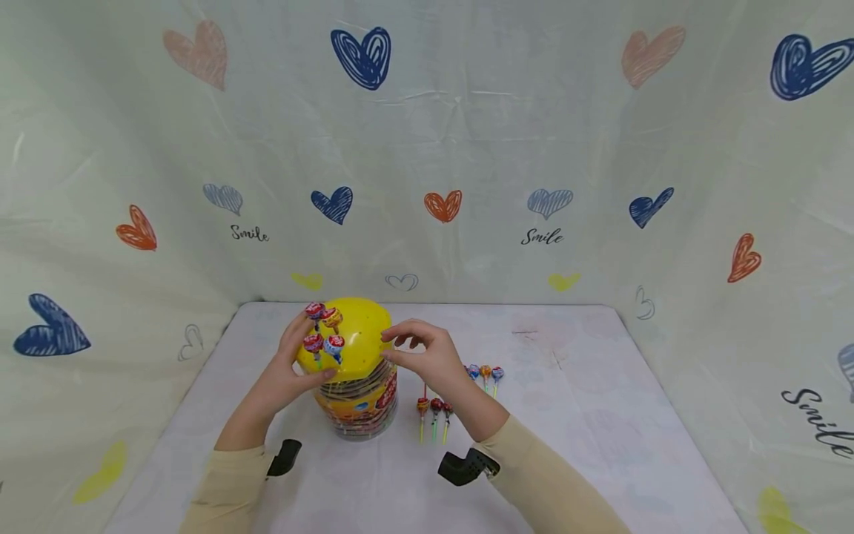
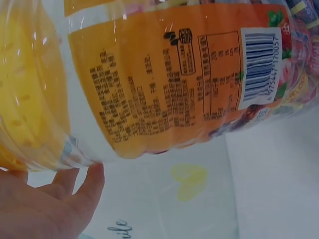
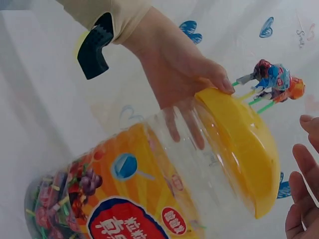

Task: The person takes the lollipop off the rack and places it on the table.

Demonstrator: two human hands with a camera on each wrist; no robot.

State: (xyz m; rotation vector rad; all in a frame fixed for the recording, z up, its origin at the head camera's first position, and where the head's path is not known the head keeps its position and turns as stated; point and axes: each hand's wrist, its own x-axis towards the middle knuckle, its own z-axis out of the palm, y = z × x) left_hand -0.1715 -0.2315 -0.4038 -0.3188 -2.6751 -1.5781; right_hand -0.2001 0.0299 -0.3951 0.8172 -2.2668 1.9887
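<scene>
A clear plastic jar [image 1: 360,419] with an orange printed label stands on the table under a domed yellow lid [image 1: 365,337]. Several wrapped lollipops [image 3: 277,77] stick out of holes on the lid's left side, heads up. My left hand [image 1: 283,378] grips the jar's top from the left. Its thumb lies on the lid's edge and its fingers show behind the clear wall in the right wrist view. Right of the lid is my right hand [image 1: 432,357], fingers loosely bent, nothing between them. In the right wrist view its fingertips [image 3: 299,152] are apart from the lid.
More lollipops lie on the white table [image 1: 574,423] right of the jar: a near group [image 1: 436,405] and another [image 1: 497,374] partly behind my right forearm. Wrapped candies [image 3: 47,199] fill the jar's bottom. A heart-printed curtain [image 1: 480,148] hangs behind.
</scene>
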